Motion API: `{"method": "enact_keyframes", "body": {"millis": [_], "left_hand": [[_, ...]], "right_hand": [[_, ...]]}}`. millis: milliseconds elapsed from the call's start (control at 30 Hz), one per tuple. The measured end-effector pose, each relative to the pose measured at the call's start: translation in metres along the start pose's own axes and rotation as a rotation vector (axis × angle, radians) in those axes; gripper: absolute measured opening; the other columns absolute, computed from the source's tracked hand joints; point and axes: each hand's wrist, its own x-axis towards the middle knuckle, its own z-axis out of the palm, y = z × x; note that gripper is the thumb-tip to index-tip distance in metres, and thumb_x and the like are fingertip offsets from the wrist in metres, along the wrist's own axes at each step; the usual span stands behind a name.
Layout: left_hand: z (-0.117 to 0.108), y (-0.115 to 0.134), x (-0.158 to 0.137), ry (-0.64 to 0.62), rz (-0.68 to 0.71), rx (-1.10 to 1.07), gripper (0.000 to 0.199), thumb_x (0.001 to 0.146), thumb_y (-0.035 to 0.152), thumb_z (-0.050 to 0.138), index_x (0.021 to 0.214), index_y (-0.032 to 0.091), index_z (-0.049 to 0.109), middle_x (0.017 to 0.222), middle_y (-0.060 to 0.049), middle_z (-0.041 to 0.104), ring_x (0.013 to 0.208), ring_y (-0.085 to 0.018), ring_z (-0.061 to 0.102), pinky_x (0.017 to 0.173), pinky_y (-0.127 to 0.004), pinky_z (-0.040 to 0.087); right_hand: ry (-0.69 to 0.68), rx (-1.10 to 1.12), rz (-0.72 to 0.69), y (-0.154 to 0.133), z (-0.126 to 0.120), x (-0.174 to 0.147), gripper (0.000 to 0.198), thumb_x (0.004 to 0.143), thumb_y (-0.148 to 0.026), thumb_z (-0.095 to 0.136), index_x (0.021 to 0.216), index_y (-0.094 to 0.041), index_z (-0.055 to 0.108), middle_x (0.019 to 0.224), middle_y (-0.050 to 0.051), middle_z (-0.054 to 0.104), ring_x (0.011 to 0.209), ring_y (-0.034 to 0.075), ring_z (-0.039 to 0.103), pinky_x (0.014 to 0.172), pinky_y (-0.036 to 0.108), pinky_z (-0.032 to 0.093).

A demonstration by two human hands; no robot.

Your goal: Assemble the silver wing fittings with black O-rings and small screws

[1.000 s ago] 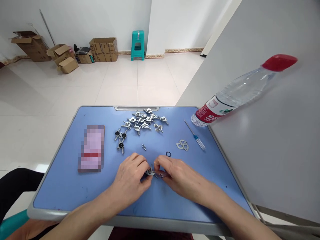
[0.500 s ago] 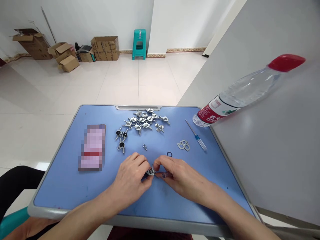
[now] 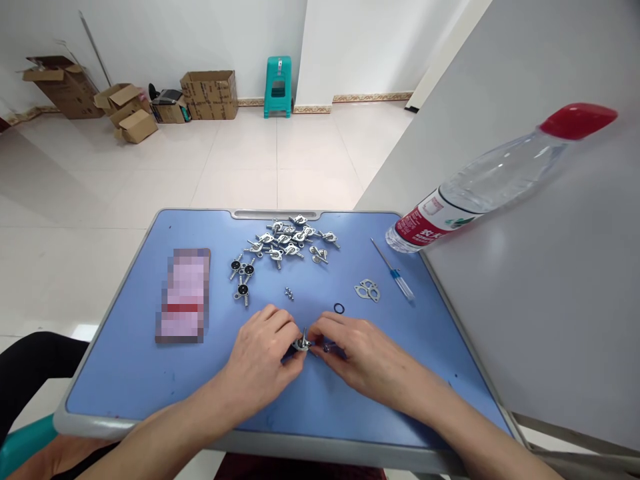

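Note:
My left hand [image 3: 265, 343] is closed, thumb and fingers pinching a small metal valve [image 3: 302, 344] with a thin stem standing up from its plate. At the valve's right side, my right hand [image 3: 350, 343] has its fingertips pressed together. A small shiny piece [image 3: 327, 347] shows under its fingers, too hidden to name. Beyond the hands lie a black rubber ring [image 3: 339, 309] and a few tiny screws [image 3: 289, 293]. Three flat metal plates [image 3: 367, 290] overlap to the right.
Several metal valves [image 3: 285, 240] are heaped at the table's far side, with three black-faced valve bodies [image 3: 243, 290] nearer. A screwdriver [image 3: 401, 285] lies at right by a water bottle [image 3: 425, 220]. A blurred phone-like object [image 3: 184, 297] lies left on the blue table [image 3: 130, 373].
My right fingertips have shifted very slightly at the valve's side. The left hand keeps its grip; the things on the table stay where they were.

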Motion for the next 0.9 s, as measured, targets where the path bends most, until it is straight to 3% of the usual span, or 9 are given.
{"method": "enact_keyframes", "body": {"millis": [533, 900], "left_hand": [[0.002, -0.0012, -0.001, -0.007, -0.015, 0.009, 0.012, 0.076, 0.007, 0.064, 0.075, 0.017, 0.057, 0.079, -0.001, 0.061, 0.076, -0.018, 0.05, 0.063, -0.031, 0.043], [0.0026, -0.0016, -0.002, -0.019, -0.021, 0.034, 0.013, 0.076, 0.009, 0.064, 0.072, 0.017, 0.055, 0.078, -0.001, 0.06, 0.075, -0.017, 0.05, 0.062, -0.03, 0.041]], "right_hand": [[0.019, 0.014, -0.067, -0.0003, 0.001, -0.0022, 0.024, 0.079, 0.003, 0.051, 0.088, -0.018, 0.059, 0.08, 0.0, 0.06, 0.062, 0.011, 0.052, 0.058, 0.022, 0.038], [0.082, -0.322, -0.247, 0.0032, 0.0044, -0.0095, 0.033, 0.077, 0.007, 0.037, 0.091, -0.019, 0.052, 0.077, 0.0, 0.054, 0.054, 0.013, 0.046, 0.05, 0.025, 0.027]]}}
